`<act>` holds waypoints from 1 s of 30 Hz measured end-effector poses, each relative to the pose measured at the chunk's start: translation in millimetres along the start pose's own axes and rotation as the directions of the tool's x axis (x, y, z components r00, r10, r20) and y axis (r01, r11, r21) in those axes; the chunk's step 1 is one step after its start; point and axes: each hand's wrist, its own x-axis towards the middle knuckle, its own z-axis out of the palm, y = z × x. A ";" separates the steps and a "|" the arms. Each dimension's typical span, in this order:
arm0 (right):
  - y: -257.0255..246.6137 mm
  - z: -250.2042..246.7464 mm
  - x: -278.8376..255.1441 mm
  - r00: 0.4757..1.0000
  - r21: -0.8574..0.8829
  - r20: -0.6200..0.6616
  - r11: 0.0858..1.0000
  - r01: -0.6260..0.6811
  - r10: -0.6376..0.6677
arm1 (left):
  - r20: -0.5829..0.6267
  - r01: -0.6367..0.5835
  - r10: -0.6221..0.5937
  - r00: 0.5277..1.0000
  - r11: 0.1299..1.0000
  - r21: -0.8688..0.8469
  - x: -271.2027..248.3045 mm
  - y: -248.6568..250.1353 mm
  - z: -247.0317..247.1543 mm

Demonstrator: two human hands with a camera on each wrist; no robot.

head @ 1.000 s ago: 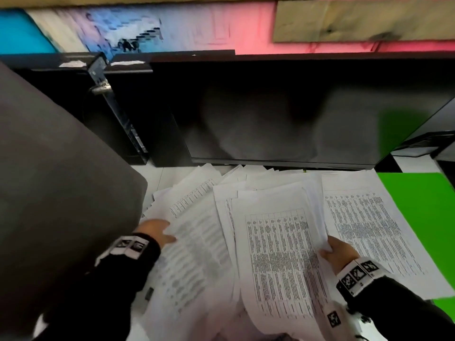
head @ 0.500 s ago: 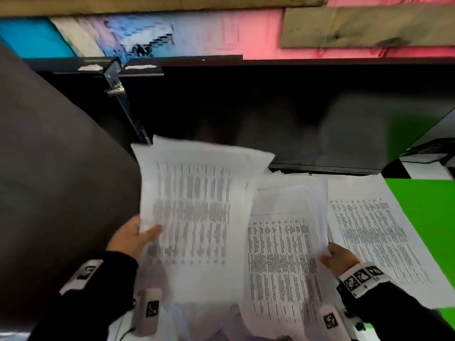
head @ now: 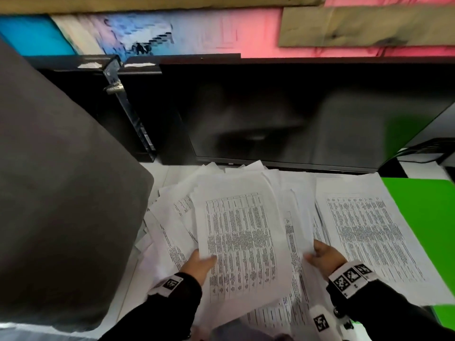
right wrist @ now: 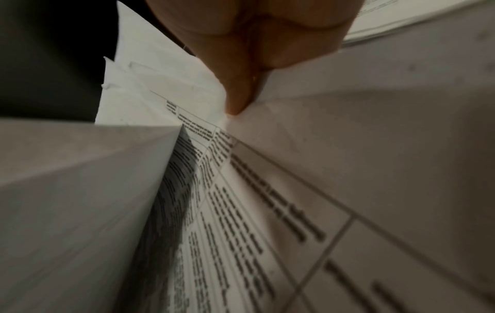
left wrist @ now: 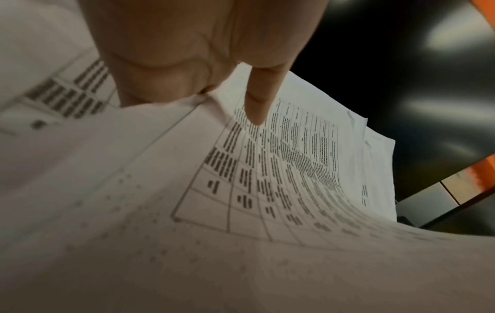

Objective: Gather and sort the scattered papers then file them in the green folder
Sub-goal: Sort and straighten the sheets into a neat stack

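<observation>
Left hand (head: 197, 265) and right hand (head: 325, 255) — fingers of both pinching 1 printed sheet (head: 242, 244).

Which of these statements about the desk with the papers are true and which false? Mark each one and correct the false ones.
1. The left hand holds a printed sheet by its edge. True.
2. The green folder lies left of the papers. False: it lies to their right.
3. The right hand is empty and off the papers. False: its grip is on paper edges.
4. A dark monitor stands behind the papers. True.
5. All papers are filed inside the folder. False: they lie spread on the desk.
</observation>
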 end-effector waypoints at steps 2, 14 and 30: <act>-4.8 1.6 -2.8 1.000 0.018 0.010 1.000 0.009 -0.009 | 0.000 -0.002 0.002 1.000 1.000 0.017 0.9 8.1 1.7; -29.0 7.3 -20.2 0.982 -0.135 -0.003 0.973 -0.188 0.190 | 0.192 -0.132 0.042 0.980 0.866 0.482 14.3 0.9 26.8; -118.7 -25.9 -66.1 0.936 0.194 -0.283 0.943 0.270 -0.210 | -0.223 -0.475 0.435 0.873 0.861 -0.183 -37.9 100.8 -25.1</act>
